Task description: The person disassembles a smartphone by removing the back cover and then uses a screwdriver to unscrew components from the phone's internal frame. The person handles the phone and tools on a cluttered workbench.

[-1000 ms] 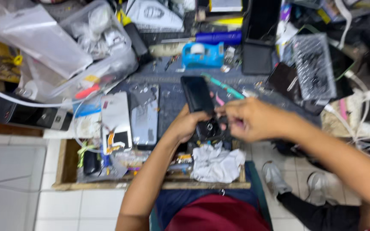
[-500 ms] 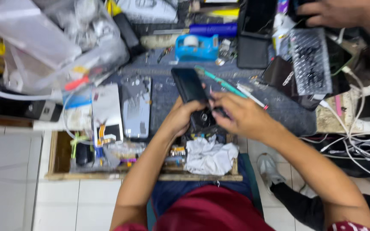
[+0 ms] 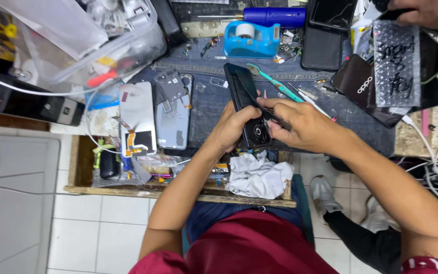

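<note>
- Your left hand (image 3: pixel 234 127) is closed around the near end of the black smartphone (image 3: pixel 249 111), and your right hand (image 3: pixel 300 124) pinches a thin dark tool against its right edge.
- You seem to be at the step of prying the back cover; next, I think, slide along the seam gently.
- Between both hands the phone lies tilted over the denim mat (image 3: pixel 214 101), and the teal toothbrush (image 3: pixel 272 83) is just beside.
</note>
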